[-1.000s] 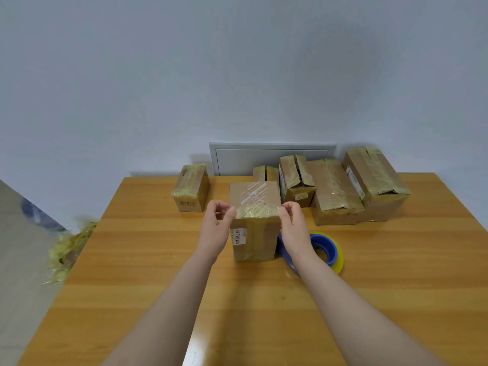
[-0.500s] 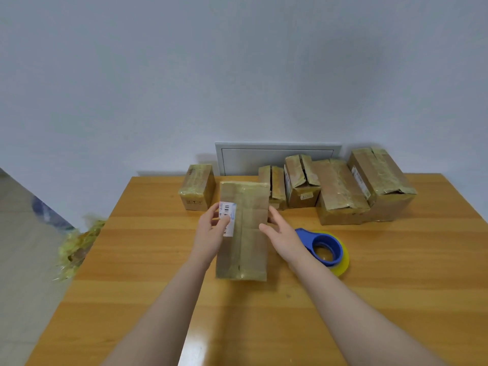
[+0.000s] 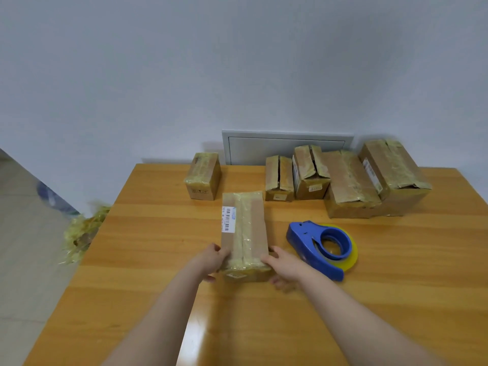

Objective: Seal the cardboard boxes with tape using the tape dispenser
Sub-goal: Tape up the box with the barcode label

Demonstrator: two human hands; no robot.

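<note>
A long cardboard box lies flat in the middle of the wooden table, its top seam covered by yellowish tape and a white barcode label on its left side. My left hand grips the box's near left corner. My right hand grips its near right corner. The blue tape dispenser with a yellow-tinted tape roll lies on the table just right of the box, untouched.
A small taped box stands behind the held box to the left. Several more taped boxes line the back right along the wall. A heap of crumpled tape lies off the table's left edge. A grey wall panel sits behind.
The box stood upright with both hands at its top; it has since been tipped over to lie flat lengthwise. Both hands slid down to its near end.
</note>
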